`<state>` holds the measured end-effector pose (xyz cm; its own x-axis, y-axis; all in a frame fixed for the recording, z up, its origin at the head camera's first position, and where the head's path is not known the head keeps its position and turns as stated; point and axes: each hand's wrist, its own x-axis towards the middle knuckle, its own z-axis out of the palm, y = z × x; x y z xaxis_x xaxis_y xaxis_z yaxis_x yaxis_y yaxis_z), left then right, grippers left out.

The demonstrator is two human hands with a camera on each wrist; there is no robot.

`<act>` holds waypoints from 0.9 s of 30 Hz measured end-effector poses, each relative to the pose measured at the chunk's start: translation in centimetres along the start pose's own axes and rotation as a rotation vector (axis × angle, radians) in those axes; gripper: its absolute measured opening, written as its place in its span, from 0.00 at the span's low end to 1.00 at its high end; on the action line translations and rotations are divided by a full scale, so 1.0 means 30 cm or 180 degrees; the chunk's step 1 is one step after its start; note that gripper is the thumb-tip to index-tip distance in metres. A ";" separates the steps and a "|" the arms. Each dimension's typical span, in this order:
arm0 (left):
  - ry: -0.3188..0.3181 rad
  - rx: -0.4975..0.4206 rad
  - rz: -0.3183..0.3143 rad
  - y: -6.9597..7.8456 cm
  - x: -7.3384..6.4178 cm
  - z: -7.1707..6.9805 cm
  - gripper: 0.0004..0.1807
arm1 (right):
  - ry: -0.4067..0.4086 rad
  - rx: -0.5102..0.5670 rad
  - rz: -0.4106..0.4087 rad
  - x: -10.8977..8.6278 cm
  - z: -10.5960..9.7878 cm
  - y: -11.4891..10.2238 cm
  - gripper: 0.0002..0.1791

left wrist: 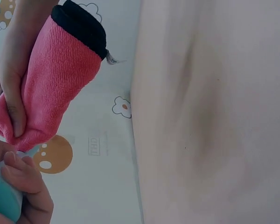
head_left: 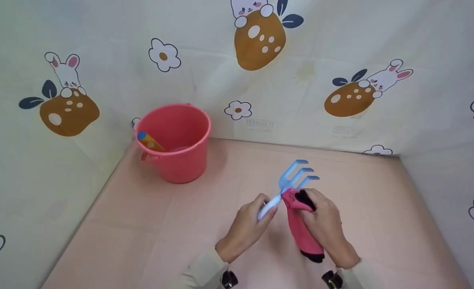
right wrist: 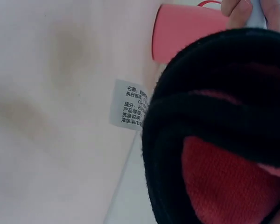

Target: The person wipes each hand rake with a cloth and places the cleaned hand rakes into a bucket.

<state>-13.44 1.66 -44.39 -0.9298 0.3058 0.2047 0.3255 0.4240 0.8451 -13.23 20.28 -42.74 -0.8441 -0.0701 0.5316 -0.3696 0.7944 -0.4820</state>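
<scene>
My left hand (head_left: 250, 220) grips the pale handle of a small blue hand rake (head_left: 289, 180), whose three bent prongs point up and away. In my right hand (head_left: 325, 218) is a folded pink towel (head_left: 301, 228) with black edging, pressed against the rake's neck where the prongs meet the handle. The towel's lower end hangs down below the hand. From the left wrist, the towel (left wrist: 63, 74) covers most of the rake's head, and a teal handle end (left wrist: 4, 198) shows in the left palm. A printed white label (right wrist: 129, 105) sticks out from the towel's edge in the right wrist view.
A pink bucket (head_left: 184, 164) stands at the back left of the pinkish covered table (head_left: 148, 241). Inside it leans a yellow object with a blue end (head_left: 150, 141). Printed cloth walls (head_left: 205, 84) enclose the table at the back and both sides.
</scene>
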 end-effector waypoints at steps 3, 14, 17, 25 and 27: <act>-0.0036 -0.0094 0.0027 0.002 -0.004 0.003 0.10 | 0.0059 -0.0134 0.0001 0.007 0.003 -0.006 0.13; -0.0102 -0.0242 0.0050 -0.005 -0.017 0.014 0.10 | 0.0336 -0.0510 -0.0018 0.030 0.002 0.045 0.13; -0.0143 -0.0281 0.0039 -0.006 -0.019 0.018 0.10 | 0.0408 -0.0570 -0.0025 0.037 -0.002 0.072 0.13; -0.0243 -0.0412 -0.0102 0.002 -0.020 0.019 0.10 | 0.0403 -0.0827 -0.0313 0.014 0.002 0.110 0.15; -0.0273 -0.0439 -0.0151 0.002 -0.021 0.019 0.10 | 0.0395 -0.0937 -0.0374 0.006 0.004 0.118 0.16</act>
<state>-12.74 1.97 -44.73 -0.9236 0.3625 0.1251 0.2496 0.3205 0.9138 -14.73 23.02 -44.45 -0.7420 -0.1120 0.6610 -0.3183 0.9266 -0.2003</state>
